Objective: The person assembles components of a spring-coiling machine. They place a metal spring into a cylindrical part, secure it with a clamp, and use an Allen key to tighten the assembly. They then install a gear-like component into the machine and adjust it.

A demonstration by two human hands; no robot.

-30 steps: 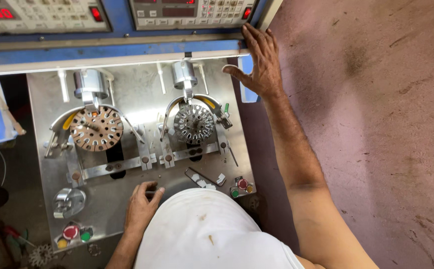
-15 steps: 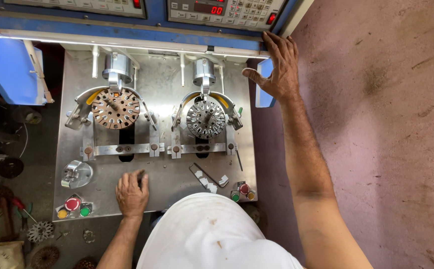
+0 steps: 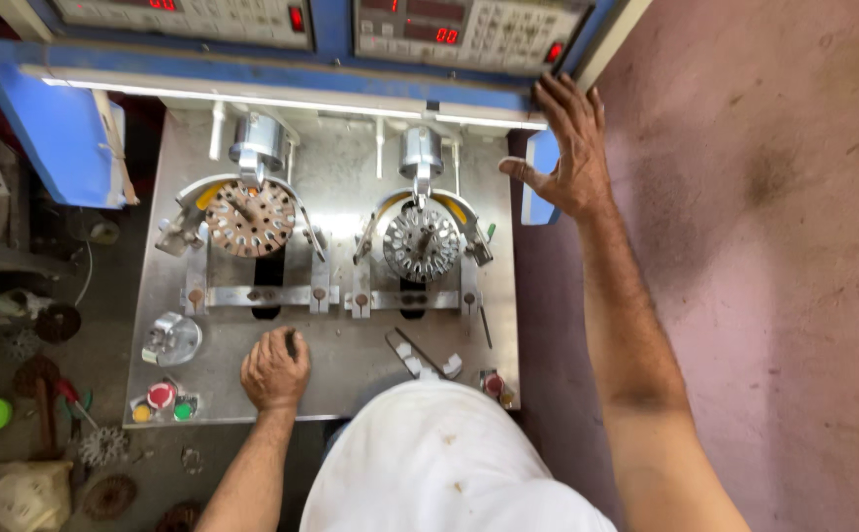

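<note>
Your left hand (image 3: 275, 371) rests curled, knuckles up, on the steel plate (image 3: 346, 365); a small dark thing shows at its fingertips, but you cannot tell whether it is gripped or which way it lies. Beyond the knuckles stands the copper-wound stator (image 3: 250, 218), the grey stator (image 3: 421, 243) to its right. The red button (image 3: 162, 395) sits just left. Your right hand (image 3: 569, 150) lies open and flat on the machine's blue corner (image 3: 540, 167).

Bright, sharp view; glare off the metal plate (image 3: 341, 187).
</note>
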